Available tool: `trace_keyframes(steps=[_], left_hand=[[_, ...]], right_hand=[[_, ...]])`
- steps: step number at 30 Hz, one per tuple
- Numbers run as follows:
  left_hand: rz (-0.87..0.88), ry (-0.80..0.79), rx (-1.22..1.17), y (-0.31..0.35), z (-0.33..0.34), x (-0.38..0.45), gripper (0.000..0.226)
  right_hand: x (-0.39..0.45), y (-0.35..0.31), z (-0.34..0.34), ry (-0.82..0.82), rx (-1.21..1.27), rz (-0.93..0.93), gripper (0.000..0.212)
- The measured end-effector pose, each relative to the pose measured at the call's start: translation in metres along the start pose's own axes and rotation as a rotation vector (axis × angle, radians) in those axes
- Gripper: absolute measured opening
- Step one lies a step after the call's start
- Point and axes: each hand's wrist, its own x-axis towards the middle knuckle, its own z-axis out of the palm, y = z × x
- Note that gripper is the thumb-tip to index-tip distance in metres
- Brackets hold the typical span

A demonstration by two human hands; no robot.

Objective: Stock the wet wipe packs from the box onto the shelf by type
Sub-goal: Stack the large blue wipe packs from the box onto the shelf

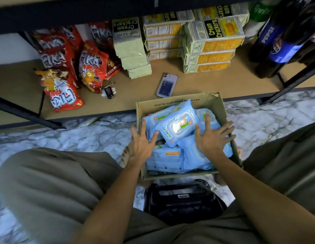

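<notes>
Head view: you look down between your knees at an open box on the floor, in front of the lowest shelf.
Cardboard box (179,103): brown corrugated card, flaps open, far rim torn at one corner; it sits on the marble-patterned floor (93,136).
Wet wipe packs (170,159): soft, pillow-shaped pale blue plastic packs heaped loosely inside the box; none is on the shelf.
Top pack (177,123): lies tilted on the heap, a rounded hard flip lid on its face.
Left hand (143,144): your fingers are spread wide, over the box's left wall, fingertips at the top pack's edge; nothing gripped.
Right hand (212,136): spread flat, palm down, resting on the packs to the right of the top pack; nothing gripped.
Shelf board (215,85): flat tan board in a dark metal frame.
Shelf contents: glossy red snack bags (90,66) at left, stacked rectangular cream cracker packs (213,44) behind, dark Pepsi bottles (280,44) at right.
Loose items: a phone (167,85) lying face down and a key fob (109,92) on the board.
</notes>
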Motion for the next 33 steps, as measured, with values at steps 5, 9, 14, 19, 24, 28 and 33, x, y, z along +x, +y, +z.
trace_keyframes(steps=[5, 9, 14, 19, 24, 28, 33], left_hand=[[0.147, 0.142, 0.104, 0.005, 0.007, -0.006, 0.079], [0.266, 0.162, 0.151, 0.021, 0.008, 0.000, 0.078], [0.327, 0.058, 0.169, 0.035, 0.011, 0.004, 0.074], [0.361, -0.069, 0.126, 0.038, 0.019, 0.010, 0.073], [0.300, -0.107, 0.151, 0.046, 0.014, 0.017, 0.075], [0.292, -0.097, 0.221, 0.059, 0.011, 0.024, 0.076], [0.206, -0.165, 0.065, 0.058, 0.014, 0.031, 0.075]], right_hand=[[0.002, 0.000, -0.010, 0.007, -0.005, -0.199, 0.068], [0.008, 0.004, -0.020, -0.176, 0.063, -0.452, 0.071], [0.008, 0.035, -0.028, -0.257, -0.065, -0.568, 0.081], [0.005, 0.052, -0.041, -0.369, -0.201, -0.652, 0.092], [0.010, 0.064, -0.052, -0.452, -0.322, -0.727, 0.106], [0.013, 0.074, -0.057, -0.488, -0.335, -0.791, 0.118], [0.010, 0.078, -0.053, -0.409, -0.285, -0.779, 0.115]])
